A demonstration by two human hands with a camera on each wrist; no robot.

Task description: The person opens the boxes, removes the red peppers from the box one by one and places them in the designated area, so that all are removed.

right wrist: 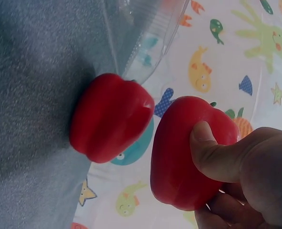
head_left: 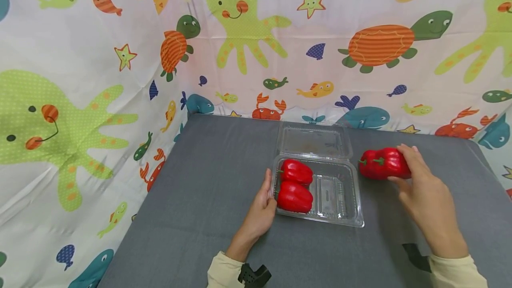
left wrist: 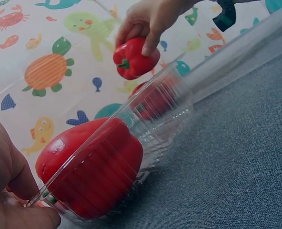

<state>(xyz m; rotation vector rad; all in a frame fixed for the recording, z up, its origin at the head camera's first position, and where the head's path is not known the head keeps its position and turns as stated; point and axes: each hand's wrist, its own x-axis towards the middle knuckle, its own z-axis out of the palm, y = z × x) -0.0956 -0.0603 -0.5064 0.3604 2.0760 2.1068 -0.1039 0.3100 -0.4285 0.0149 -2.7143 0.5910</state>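
Observation:
My left hand (head_left: 260, 210) pinches the left rim of a clear plastic clamshell container (head_left: 336, 190), whose lid (head_left: 314, 141) lies folded back. Inside, along the left side, sit two red bell peppers, a rear one (head_left: 297, 171) and a front one (head_left: 295, 197). My right hand (head_left: 430, 197) grips another red bell pepper (right wrist: 188, 152) between thumb and fingers, raised above the table in the left wrist view. Close beside it, a further red bell pepper (right wrist: 110, 119) rests on the table, right of the container. In the head view these two overlap.
A grey cloth (head_left: 208, 199) covers the table. Behind and to the left hangs a white curtain (head_left: 256, 57) printed with sea animals, meeting the table's back edge just past the lid. A dark band (head_left: 254, 275) is on the left wrist.

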